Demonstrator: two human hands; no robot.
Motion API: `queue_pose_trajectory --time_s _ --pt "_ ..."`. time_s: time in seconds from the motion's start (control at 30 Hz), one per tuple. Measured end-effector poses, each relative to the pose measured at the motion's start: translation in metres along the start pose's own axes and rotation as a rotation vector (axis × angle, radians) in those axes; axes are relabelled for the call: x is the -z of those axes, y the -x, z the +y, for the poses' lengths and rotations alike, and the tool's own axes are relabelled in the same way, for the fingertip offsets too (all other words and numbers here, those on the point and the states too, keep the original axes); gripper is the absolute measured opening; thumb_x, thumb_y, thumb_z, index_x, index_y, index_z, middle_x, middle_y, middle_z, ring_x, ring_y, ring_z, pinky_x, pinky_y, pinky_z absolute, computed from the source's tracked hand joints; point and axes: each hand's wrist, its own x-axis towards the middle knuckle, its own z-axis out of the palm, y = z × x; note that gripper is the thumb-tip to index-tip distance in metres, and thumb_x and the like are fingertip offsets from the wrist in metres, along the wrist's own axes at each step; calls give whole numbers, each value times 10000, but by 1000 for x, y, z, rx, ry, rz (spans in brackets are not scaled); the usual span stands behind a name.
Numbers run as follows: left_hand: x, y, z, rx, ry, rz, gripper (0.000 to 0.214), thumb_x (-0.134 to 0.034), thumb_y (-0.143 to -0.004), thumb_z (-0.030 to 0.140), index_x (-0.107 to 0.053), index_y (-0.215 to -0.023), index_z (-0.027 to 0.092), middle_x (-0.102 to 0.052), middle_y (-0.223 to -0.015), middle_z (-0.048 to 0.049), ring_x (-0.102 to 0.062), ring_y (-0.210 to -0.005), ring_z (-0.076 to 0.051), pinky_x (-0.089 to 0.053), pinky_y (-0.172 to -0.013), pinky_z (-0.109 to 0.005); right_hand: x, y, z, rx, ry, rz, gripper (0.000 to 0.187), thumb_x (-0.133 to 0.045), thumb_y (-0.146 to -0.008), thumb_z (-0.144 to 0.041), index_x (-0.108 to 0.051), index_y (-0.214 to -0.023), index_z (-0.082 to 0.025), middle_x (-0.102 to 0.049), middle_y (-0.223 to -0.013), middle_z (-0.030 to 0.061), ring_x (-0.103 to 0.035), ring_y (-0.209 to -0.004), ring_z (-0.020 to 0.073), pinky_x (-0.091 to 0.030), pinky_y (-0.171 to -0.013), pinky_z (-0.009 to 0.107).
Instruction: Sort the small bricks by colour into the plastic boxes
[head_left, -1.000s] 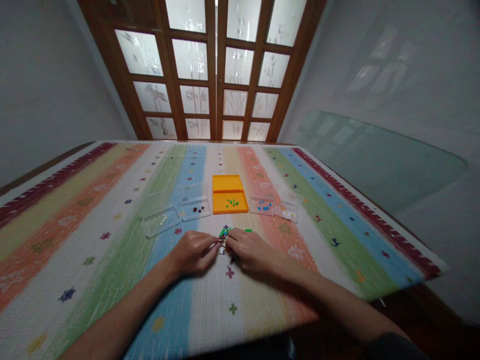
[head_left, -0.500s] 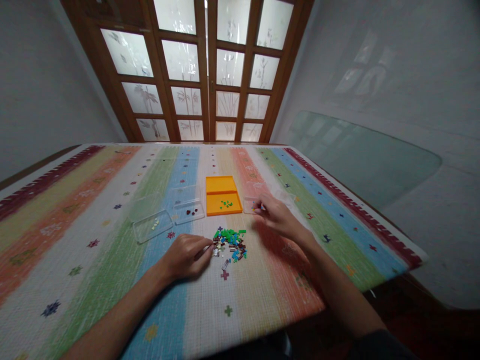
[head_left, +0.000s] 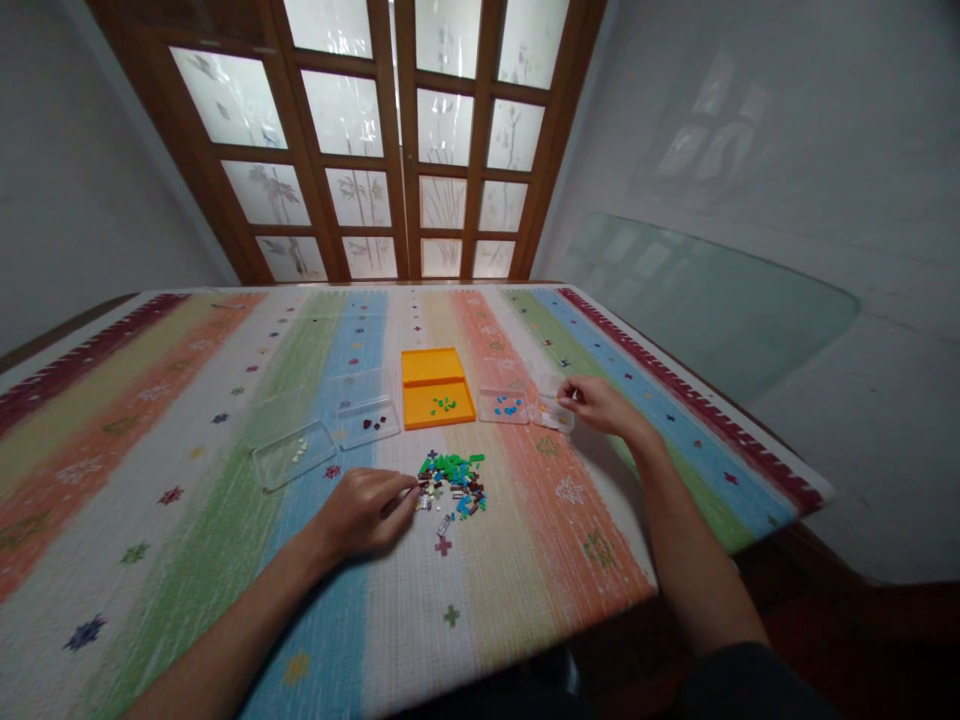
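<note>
- The right hand (head_left: 604,405) has moved from the blue-bit box (head_left: 487,412) to the end box (head_left: 568,425), right of the middle of the frame. The left hand (head_left: 367,510) stays by the pile (head_left: 459,475).
- The pile of small bricks is on the cloth (head_left: 517,600), just below the middle of the frame.
- The right finger and thumb are almost together over the end box. I cannot tell if a bit is between them.
- The left finger and thumb are close together too, at the left edge of the pile. I cannot tell if they pinch a brick.
- To do this well, I think the right hand should go low over the end box and let go gently, so no bit bounces out.
- The blue-bit box is very near, so it may help to look at the color first.
- The left hand should stay light, or the pile could spread.
</note>
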Motion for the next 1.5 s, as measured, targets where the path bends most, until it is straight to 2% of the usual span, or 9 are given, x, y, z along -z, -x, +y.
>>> queue_pose_trajectory --time_s 0.3,0.6,0.9,1.07,1.17,1.3,1.5 --pt "-1 0 -1 -11 -13 14 209 -500 -952 173 -687 -867 136 -651 -592 -8 -549 -460 -110 -401 -458 -245 -1 0 5 -2 -38 13 120 -604 -813 -290 -657 -761 -195 -645 -662 28 -517 -578 150 -362 -566 260" --pt "-1 1 -1 -8 -20 2 218 -495 -964 186 -688 -877 135 -674 -613 -19 -592 -480 -120 -432 -473 -242 -1 -1 1 6 -33 21 162 -589 -822 -276 -720 -784 -189 -702 -708 59 -558 -602 166 -391 -593 271" --pt "0 0 0 -4 -5 -3 217 -494 -961 181 -693 -889 133 -675 -614 -18 -576 -467 -112 -427 -461 -237 -3 0 -1 -7 -28 30 186 -599 -779 -174 -768 -848 -207 -763 -805 64 -620 -651 180 -437 -625 275" --pt "-1 1 -2 3 -6 -4 208 -499 -961 185 -692 -898 136 -687 -638 -20 -584 -483 -110 -436 -469 -232 -1 0 -5 -30 5 46 270 -530 -739 -105 -763 -832 -206 -765 -796 46 -633 -658 172 -436 -638 269" --pt "-1 2 -3 21 -7 -10 203 -498 -966 195 -692 -943 140 -702 -682 -26 -592 -508 -109 -453 -491 -232 2 -1 -11 -34 5 96 277 -507 -730 -101 -754 -808 -199 -753 -787 49 -635 -680 174 -437 -654 270" --pt "0 2 -3 75 -62 -26 204 -488 -971 204 -677 -1027 149 -682 -728 -30 -599 -571 -124 -487 -546 -243 3 -1 -26 43 -80 145 260 -484 -763 -143 -734 -808 -195 -745 -827 56 -619 -682 170 -443 -655 275" --pt "0 0 -6 112 -156 13 225 -465 -976 202 -663 -1066 146 -664 -869 -75 -629 -720 -167 -534 -653 -289 -11 -1 -61 215 -213 41 266 -443 -778 -133 -696 -820 -202 -729 -837 52 -624 -723 175 -453 -697 288"
